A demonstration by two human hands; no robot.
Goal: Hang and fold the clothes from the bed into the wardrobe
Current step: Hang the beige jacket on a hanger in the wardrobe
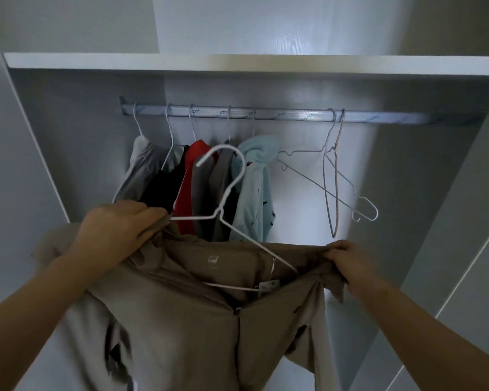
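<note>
Left hand (119, 230): forearm rises from the lower left; back of the hand faces the camera, fingers curled forward and down.
Left grip: clenched on bunched cloth at the left shoulder of the taupe shirt (198, 328); the left arm end of the white wire hanger (219, 212) meets the fingertips. Whether the wire itself is grasped cannot be told.
Right hand (347, 261): forearm rises from the lower right; knuckles up, fingers folded toward the palm.
Right grip: pinching the right end of the shirt's neck edge and pulling it taut to the side.
Taupe shirt: held up between both hands in front of the wardrobe opening, below the rail (280, 114); neck opening spread wide, body hanging down out of view.
White wire hanger: right arm and bottom bar lie inside the neck opening; left arm runs outside the cloth. Hook points up, free, not on the rail.
Rail: carries five hung garments at its left part, including a red garment (194, 176) and a light blue garment (254, 193).
Empty hangers (331, 176): two, hooked side by side on the rail, right of the garments.
Shelf (237, 63): directly above the rail.
</note>
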